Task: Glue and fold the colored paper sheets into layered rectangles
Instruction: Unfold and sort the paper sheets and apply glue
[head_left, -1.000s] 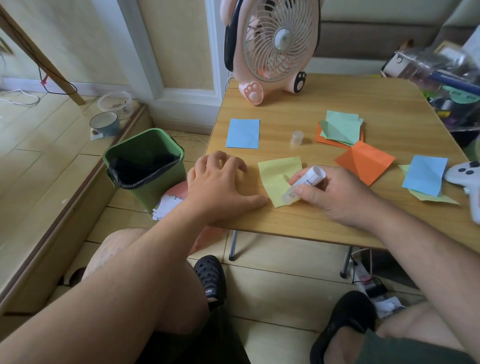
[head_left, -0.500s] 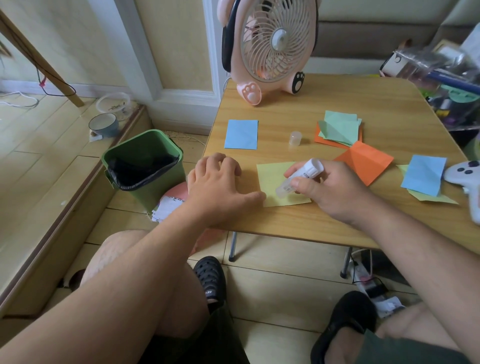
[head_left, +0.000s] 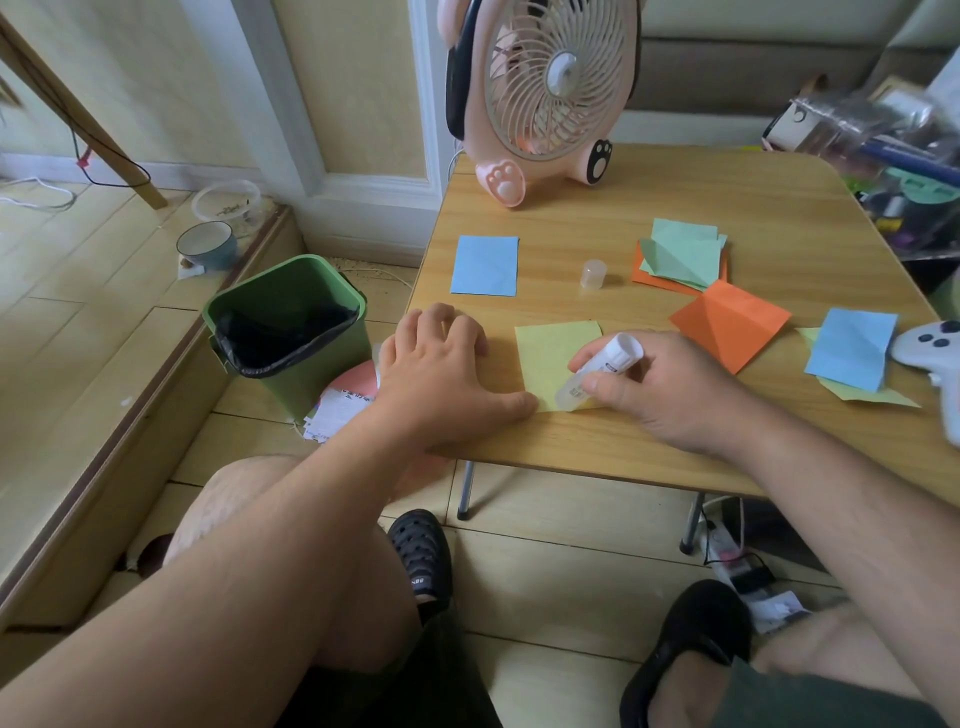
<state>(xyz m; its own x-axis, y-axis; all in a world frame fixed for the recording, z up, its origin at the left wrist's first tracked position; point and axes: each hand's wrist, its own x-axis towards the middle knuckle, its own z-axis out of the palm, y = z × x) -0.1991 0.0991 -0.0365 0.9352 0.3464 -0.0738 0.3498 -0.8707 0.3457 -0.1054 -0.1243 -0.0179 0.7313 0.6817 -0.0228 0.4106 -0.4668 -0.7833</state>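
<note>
Glue stick (head_left: 597, 366) tip lower on yellow sheet (head_left: 553, 358) than half second ago, near its front edge. Right hand (head_left: 660, 387) grips stick. Left hand (head_left: 441, 374) flat, open, thumb pinning sheet's left corner. Sheet close to tabletop (head_left: 571, 441) front edge; bare wood behind, toward cap (head_left: 593, 274).

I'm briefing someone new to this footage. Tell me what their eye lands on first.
First, the two hands at the table's near edge: the right hand presses a glue stick onto a yellow sheet while the left hand lies flat beside it, thumb at the sheet's corner. Next, the pink fan at the far edge, then the orange sheet to the right.
</note>
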